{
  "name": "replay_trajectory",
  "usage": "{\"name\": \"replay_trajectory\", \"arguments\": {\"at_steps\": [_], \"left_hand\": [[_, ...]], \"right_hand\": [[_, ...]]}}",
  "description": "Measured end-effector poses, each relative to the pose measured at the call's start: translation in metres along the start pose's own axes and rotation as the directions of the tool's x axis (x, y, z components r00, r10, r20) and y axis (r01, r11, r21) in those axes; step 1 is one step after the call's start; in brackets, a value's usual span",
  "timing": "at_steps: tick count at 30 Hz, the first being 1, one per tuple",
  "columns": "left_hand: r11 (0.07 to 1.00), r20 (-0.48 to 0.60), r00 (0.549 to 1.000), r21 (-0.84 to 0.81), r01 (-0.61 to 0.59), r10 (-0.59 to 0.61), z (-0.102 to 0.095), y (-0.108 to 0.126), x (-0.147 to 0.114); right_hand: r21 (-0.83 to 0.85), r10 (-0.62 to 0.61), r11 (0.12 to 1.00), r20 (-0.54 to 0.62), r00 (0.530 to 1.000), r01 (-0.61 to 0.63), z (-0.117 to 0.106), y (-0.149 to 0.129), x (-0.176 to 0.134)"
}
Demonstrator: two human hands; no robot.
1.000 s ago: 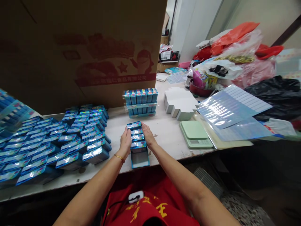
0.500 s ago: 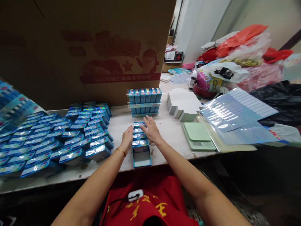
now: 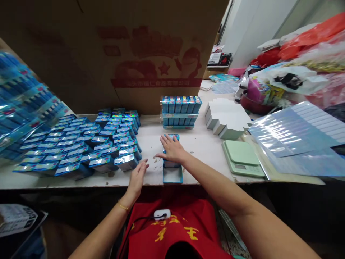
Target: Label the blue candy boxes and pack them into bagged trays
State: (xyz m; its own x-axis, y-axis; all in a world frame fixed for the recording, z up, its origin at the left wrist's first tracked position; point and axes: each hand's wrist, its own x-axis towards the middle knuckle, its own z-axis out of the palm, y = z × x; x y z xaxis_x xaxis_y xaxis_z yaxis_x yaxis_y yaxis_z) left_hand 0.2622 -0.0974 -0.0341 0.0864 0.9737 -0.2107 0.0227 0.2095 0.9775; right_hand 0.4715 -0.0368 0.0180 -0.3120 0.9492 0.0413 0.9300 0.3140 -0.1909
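A narrow blue tray [image 3: 173,175] with a pale inside lies near the table's front edge. Small blue boxes stand in its far part, and its near end shows bare. My right hand [image 3: 174,149] lies spread and flat over these boxes, hiding most of them. To the left of the tray, my left hand [image 3: 137,178] holds nothing, its fingers stretched out. Its fingertips are close beside the nearest blue box [image 3: 126,162] of a large group of upright boxes; whether they touch cannot be made out.
A clear-wrapped display of blue boxes [image 3: 180,112] stands behind the tray, before a big cardboard carton [image 3: 151,100]. To the right are stacked white card blanks [image 3: 229,117], a green scale [image 3: 244,158] and shiny plastic sheets [image 3: 291,136]. Wrapped blue packs [image 3: 24,97] rise at far left.
My left hand has left the tray's side and moved left and nearer to me, towards the grouped boxes. My right hand now spreads across the tray's boxes. The camera view has shifted.
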Motion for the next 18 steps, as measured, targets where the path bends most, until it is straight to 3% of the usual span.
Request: {"name": "replay_trajectory", "arguments": {"at_steps": [3,6,8,10,13,16,18], "left_hand": [[1.0,-0.042,0.999,-0.012,-0.002,0.001,-0.024,-0.002,-0.014],[0.995,-0.137,0.989,-0.072,-0.066,0.055,-0.049,-0.003,-0.018],[0.991,-0.255,0.965,-0.092,-0.095,0.069,-0.067,-0.008,-0.017],[0.991,-0.347,0.936,-0.089,-0.096,0.059,-0.083,-0.013,-0.015],[0.99,-0.395,0.914,-0.064,-0.126,0.091,-0.099,-0.019,-0.013],[0.984,-0.405,0.899,-0.002,-0.18,0.164,-0.106,-0.021,-0.012],[0.98,-0.402,0.895,0.032,-0.196,0.192,-0.107,-0.021,-0.009]], "right_hand": [[0.159,-0.014,0.987,0.07,0.997,0.003,-0.004,0.007,0.003],[0.274,0.138,0.953,-0.027,0.99,-0.125,-0.013,0.023,-0.005],[0.234,0.197,0.958,-0.126,0.972,-0.164,-0.013,0.028,-0.015],[0.143,0.142,0.982,-0.098,0.985,-0.127,-0.01,0.027,-0.024],[0.069,0.061,0.996,0.034,0.998,-0.063,-0.008,0.016,-0.027],[0.107,0.013,0.994,-0.057,0.998,-0.007,-0.012,-0.01,-0.009],[0.249,-0.027,0.967,-0.132,0.991,0.06,-0.009,-0.037,0.011]]}}
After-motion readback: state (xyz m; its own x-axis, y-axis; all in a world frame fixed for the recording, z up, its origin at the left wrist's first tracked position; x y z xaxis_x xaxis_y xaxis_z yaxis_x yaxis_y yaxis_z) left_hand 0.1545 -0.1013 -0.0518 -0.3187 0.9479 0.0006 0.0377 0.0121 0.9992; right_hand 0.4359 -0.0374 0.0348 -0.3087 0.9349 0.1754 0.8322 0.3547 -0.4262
